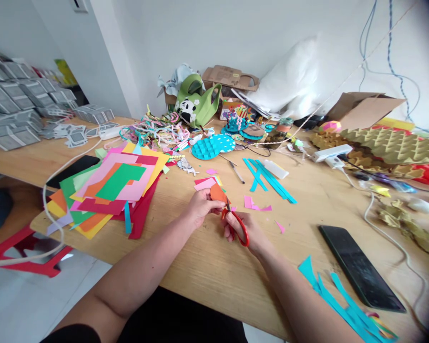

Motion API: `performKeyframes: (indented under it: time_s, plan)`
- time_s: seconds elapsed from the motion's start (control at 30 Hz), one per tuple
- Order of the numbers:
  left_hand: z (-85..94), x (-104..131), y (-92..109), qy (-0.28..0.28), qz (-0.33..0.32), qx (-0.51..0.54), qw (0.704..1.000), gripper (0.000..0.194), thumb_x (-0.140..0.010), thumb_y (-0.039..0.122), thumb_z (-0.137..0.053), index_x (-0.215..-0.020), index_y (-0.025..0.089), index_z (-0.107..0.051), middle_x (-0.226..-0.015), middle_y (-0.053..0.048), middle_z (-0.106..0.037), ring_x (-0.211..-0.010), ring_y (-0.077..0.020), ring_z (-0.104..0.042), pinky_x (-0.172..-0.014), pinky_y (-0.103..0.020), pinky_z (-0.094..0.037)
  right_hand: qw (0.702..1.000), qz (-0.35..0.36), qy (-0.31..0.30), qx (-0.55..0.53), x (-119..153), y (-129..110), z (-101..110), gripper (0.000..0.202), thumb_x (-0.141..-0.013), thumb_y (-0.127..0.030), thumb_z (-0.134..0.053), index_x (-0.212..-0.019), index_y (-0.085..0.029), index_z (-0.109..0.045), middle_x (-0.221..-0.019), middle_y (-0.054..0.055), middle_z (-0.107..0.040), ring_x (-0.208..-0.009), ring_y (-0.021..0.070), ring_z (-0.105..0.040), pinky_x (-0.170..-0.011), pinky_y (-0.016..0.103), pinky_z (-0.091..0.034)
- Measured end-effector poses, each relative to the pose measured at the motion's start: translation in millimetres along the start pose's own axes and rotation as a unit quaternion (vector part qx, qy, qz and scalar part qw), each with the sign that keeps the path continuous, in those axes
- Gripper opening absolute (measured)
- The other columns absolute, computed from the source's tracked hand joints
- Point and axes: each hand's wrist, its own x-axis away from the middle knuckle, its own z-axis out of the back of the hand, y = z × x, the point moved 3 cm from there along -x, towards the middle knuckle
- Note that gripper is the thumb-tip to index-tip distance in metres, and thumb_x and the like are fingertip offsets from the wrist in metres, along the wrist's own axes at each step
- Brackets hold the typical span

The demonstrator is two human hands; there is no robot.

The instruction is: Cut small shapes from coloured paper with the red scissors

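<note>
My left hand [200,207] pinches a small piece of orange paper [218,194] above the middle of the wooden table [186,257]. Fingers of my right hand [240,227] are wrapped round the red handles of the scissors [243,232]. The scissor blades meet the lower right edge of the orange paper, close to my left fingertips. Pink paper scraps [257,204] lie to the right of the scissors, and small pink and red pieces [204,183] lie just behind my left hand.
Stacked coloured paper [121,181] lies at left. Blue strips [271,180] and a pen [237,172] lie behind my hands. A black phone [359,267] and more blue strips [346,305] are at right. A white cable [389,238] runs beside the phone. A green bag [198,102] stands at the back.
</note>
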Motion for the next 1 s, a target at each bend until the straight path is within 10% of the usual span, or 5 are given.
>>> performKeyframes:
  time_s: [1.0]
  plan:
    - [0.0, 0.4, -0.5, -0.005, 0.015, 0.014, 1.0, 0.026, -0.054, 0.011, -0.076, -0.077, 0.009, -0.064, -0.068, -0.004, -0.065, -0.055, -0.0096, -0.057, -0.056, -0.023, -0.046, 1.0, -0.004, 0.007, 0.002, 0.5, -0.5, 0.4, 0.058, -0.074, -0.074, -0.049, -0.062, -0.017, -0.051, -0.051, 0.003, -0.059, -0.042, 0.0109, -0.051, -0.043, 0.023, -0.036]
